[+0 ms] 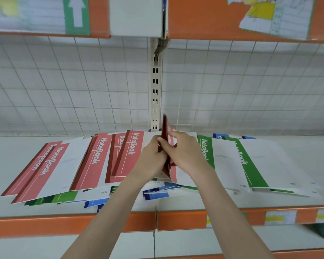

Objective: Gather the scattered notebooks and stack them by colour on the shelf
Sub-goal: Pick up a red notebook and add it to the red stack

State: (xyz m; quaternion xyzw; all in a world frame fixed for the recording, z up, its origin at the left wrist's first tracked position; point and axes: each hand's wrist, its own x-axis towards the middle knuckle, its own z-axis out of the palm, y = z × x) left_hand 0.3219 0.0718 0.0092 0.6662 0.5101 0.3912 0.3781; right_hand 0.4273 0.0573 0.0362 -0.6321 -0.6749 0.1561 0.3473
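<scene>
On the shelf (17, 202), red notebooks (51, 171) fan out at left over green and blue ones. At centre, the left hand (150, 157) and right hand (183, 152) pinch an upright red notebook (166, 128) between curled fingers. Green notebooks (251, 165) lie right.

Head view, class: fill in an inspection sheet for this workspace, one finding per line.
Surface: pale shelf with orange front edge.
Job's things: red notebooks fanned left, green notebooks right, blue notebooks underneath; colours still mixed.
Clutter: nothing seen.
Grippers: left hand and right hand hold a red notebook upright on edge.
Cables: nothing seen.
Surroundings: wire grid back panel, slotted upright, upper shelf.
</scene>
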